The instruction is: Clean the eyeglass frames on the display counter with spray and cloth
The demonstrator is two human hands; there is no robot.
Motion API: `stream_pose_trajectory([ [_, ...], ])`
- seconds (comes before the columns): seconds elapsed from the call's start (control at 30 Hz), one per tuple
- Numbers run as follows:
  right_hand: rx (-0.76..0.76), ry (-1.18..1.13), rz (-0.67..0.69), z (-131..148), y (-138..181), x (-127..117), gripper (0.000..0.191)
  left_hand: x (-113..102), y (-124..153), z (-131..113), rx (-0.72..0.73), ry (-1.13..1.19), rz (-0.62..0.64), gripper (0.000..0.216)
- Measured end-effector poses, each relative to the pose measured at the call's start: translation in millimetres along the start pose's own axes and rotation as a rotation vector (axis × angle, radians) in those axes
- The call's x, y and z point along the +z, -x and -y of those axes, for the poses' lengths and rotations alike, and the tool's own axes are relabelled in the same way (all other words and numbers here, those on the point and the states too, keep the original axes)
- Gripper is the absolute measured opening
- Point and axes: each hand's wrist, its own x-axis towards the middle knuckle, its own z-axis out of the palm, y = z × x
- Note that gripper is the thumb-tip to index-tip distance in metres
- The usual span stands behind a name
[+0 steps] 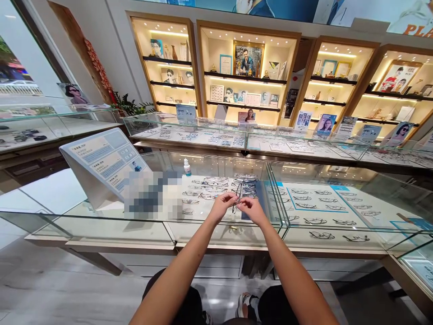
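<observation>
Both of my hands are close together over the glass display counter [209,230], holding a pair of eyeglasses [236,205] between them. My left hand [223,204] pinches the frame from the left. From the right, my right hand [250,208] grips it with fingers closed. The glasses are tilted nearly edge-on, so their exact pose is hard to make out. Behind and below the hands lie several eyeglasses [216,181] in rows. A small white and teal bottle [187,167] stands upright beyond them on the left.
A large folded sign [104,164] stands on the counter at the left, partly blurred out. At the right, the adjoining case holds more frames on a blue-edged tray [316,198]. Another glass counter [216,137] runs behind, with lit shelves [245,81] on the wall.
</observation>
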Motion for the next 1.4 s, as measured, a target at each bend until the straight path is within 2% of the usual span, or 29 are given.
stream_pose_trajectory([
  [0.37, 0.01, -0.019, -0.004, 1, 1, -3, 0.039, -3, 0, 5, -0.055, -0.024, 0.044, 0.045],
  [0.67, -0.008, -0.023, -0.057, -2, 2, -5, 0.034, -2, 3, 1, -0.095, 0.058, 0.015, 0.041],
  [0.77, -0.017, -0.028, -0.16, -2, 3, -5, 0.033, -2, 4, 1, -0.105, 0.107, -0.007, 0.042],
  [0.9, -0.021, 0.04, -0.396, 2, 9, -4, 0.036, -2, 4, 1, -0.097, 0.125, -0.023, 0.042],
  [1.03, -0.111, 0.134, -0.592, 10, 14, -4, 0.042, -1, 4, 1, -0.09, 0.088, -0.014, 0.043],
  [1.23, -0.258, 0.226, -0.734, 15, 14, -6, 0.057, 0, 4, 6, -0.068, -0.028, 0.049, 0.043],
  [1.4, -0.359, 0.334, -0.713, 14, 16, -8, 0.065, -2, 3, 11, -0.053, -0.049, 0.059, 0.041],
])
